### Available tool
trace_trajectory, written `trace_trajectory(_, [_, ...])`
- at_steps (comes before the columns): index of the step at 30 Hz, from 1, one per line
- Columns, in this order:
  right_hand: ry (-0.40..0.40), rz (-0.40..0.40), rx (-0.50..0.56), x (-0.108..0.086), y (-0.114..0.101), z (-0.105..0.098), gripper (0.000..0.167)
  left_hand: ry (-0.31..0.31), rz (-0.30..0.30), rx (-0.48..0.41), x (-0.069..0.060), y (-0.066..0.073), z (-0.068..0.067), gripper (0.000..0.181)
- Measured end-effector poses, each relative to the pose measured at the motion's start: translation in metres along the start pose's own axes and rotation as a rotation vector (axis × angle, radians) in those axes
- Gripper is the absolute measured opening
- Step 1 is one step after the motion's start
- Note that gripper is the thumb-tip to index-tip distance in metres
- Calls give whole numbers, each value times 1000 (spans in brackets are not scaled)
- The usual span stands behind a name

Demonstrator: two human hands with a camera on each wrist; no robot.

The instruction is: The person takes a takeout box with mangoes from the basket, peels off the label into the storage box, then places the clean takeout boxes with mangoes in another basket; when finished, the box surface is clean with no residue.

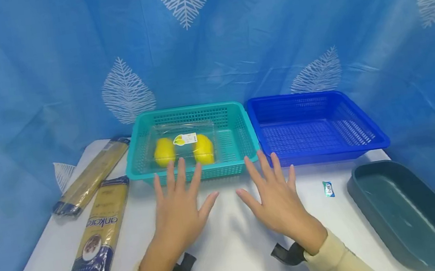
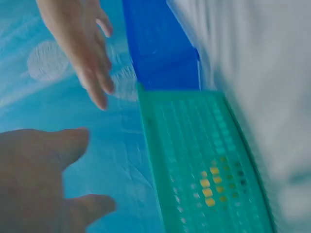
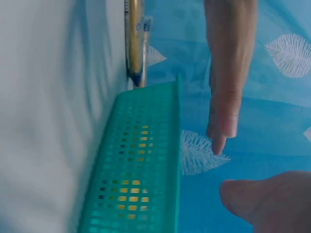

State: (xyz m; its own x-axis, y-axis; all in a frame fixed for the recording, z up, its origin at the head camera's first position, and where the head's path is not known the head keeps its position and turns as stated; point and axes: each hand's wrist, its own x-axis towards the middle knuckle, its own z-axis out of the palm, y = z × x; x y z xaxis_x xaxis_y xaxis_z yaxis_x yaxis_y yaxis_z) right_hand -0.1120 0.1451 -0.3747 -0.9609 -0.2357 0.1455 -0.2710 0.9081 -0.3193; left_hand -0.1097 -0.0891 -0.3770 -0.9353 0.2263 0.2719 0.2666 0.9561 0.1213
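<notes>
Both hands hover over the table with fingers spread and nothing held. My left hand [image 1: 179,213] is in front of the teal basket [image 1: 229,143], its fingertips overlapping the near rim in the head view. To its right, my right hand [image 1: 279,201] points at the gap between the teal basket and the blue basket [image 1: 306,134]. Inside the teal basket lies a clear plastic box [image 1: 184,152] with two yellow fruits [image 1: 203,149] and a label. In the left wrist view, the teal basket's wall [image 2: 194,131] shows yellow through its holes.
Two packs of pasta lie on the left, one pack [image 1: 98,242] nearer and the other pack [image 1: 92,175] farther back. A small wrapped sweet [image 1: 328,189] sits right of my right hand. At the right edge stands a dark green tub [image 1: 415,213]. Blue curtain [image 1: 228,35] hangs behind.
</notes>
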Motion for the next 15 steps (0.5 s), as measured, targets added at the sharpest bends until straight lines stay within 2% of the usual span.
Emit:
trace_trajectory(4, [9, -6, -19, 16, -3, -6, 79, 74, -52, -49, 9, -18, 6, 79])
trace_trajectory(7, [17, -16, -13, 32, -7, -7, 78, 126, -109, -103, 12, -36, 11, 78])
trace_trajectory(11, [3, -33, 35, 51, -12, -5, 76, 162, -181, -183, 7, -55, 19, 76])
trace_trajectory(15, [-19, -23, 83, 66, -12, 2, 73, 199, -265, -276, 1, -69, 30, 74])
